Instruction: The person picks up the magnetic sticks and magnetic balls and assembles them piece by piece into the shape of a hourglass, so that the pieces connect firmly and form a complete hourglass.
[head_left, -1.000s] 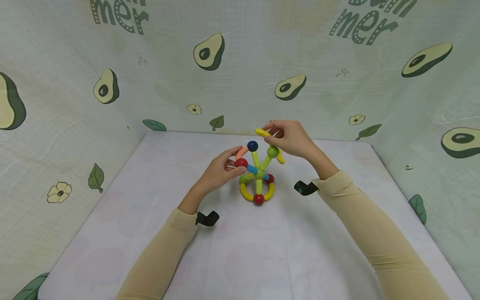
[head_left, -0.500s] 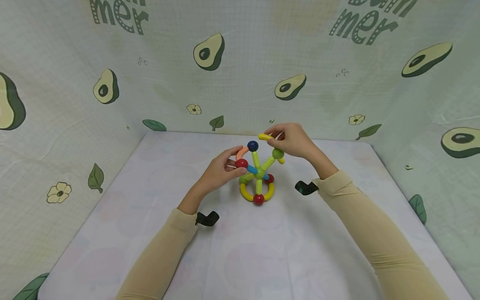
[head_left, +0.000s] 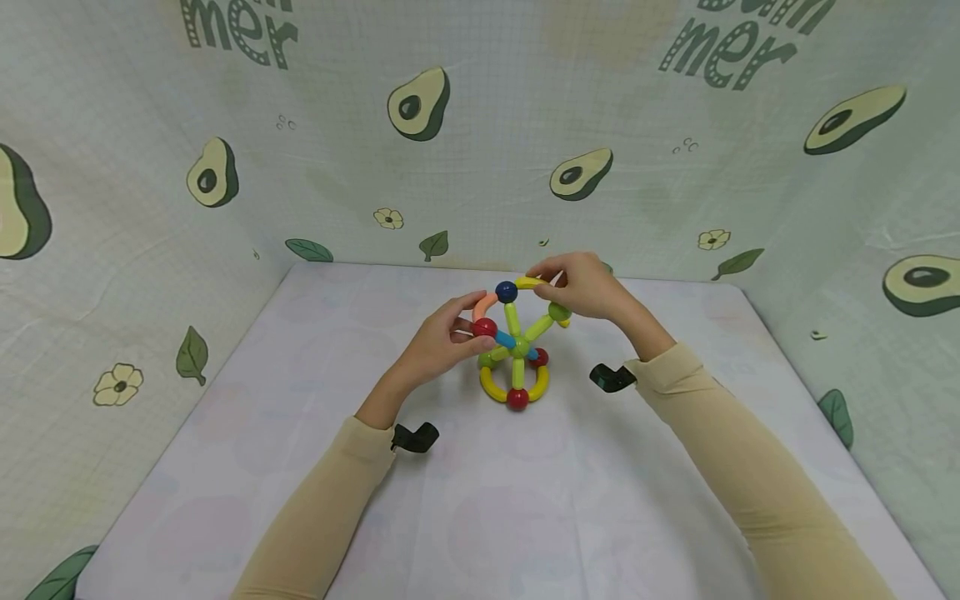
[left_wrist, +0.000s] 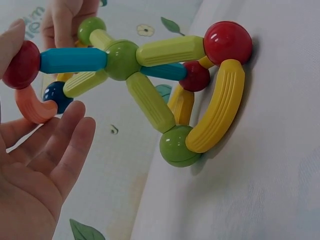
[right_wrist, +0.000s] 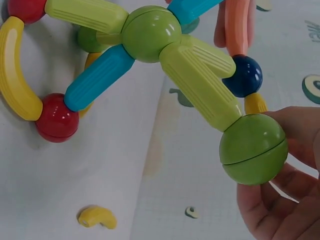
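A construction of coloured balls and ribbed rods stands on the table, its rods spreading from a green centre ball (left_wrist: 123,60). My left hand (head_left: 442,337) holds the upper red ball (left_wrist: 21,65), thumb on it and fingers by the orange curved rod (left_wrist: 35,106). That orange rod runs to a dark blue ball (head_left: 506,292). My right hand (head_left: 581,286) pinches a yellow curved rod (head_left: 529,282), whose left end meets the blue ball. Beside those fingers is the upper green ball (right_wrist: 254,149); the rod's other end is hidden by the hand.
One loose yellow curved rod (right_wrist: 97,217) lies on the table (head_left: 495,500) behind the construction. Lower yellow curved rods (left_wrist: 220,107) join red and green balls at the base. Cloth walls printed with avocados (head_left: 418,104) rise at the back and sides.
My right hand has lowered slightly, bringing the yellow curved rod to the dark blue ball. The upper green ball has swung a little right. My left hand stays almost still.
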